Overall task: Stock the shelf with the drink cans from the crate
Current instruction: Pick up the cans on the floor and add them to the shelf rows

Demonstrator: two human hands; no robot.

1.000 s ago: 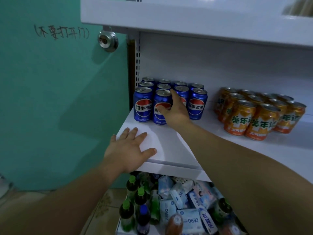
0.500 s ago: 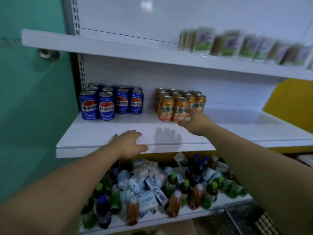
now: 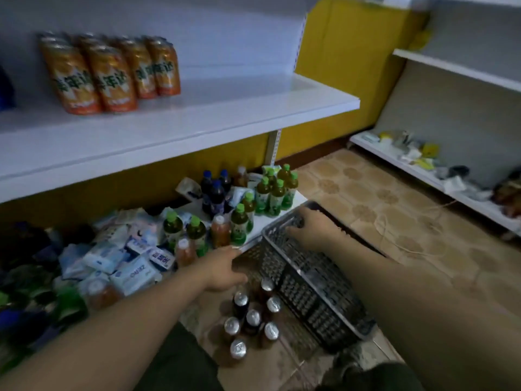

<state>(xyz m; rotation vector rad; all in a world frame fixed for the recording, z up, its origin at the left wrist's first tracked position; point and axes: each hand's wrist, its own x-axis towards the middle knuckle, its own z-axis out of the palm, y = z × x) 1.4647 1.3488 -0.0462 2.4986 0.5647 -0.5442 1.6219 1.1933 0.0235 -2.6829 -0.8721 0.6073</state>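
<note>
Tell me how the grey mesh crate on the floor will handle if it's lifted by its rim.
The grey mesh crate looks like perforated plastic, so probably light and a bit flexible at the rim. It seems tilted, with the dark cans standing on the floor beside it, so likely little weight inside. The right hand grips one rim only; it may swing or twist.

Seven dark cans [image 3: 253, 318] with silver tops stand together on the floor just beside one grey crate [image 3: 304, 280]. On the white shelf [image 3: 197, 117] four orange cans [image 3: 112, 74] show along the front of their group, with more tops blurred behind that cannot be counted. On the bottom shelf, about ten green-capped bottles [image 3: 270, 193] show, three blue-capped dark bottles [image 3: 215, 190], and about four amber bottles [image 3: 220, 230]. The blue-and-white packs [image 3: 132, 266] are piled too loosely to count. Two hands: left hand [image 3: 225, 270], right hand [image 3: 313, 227].
</note>
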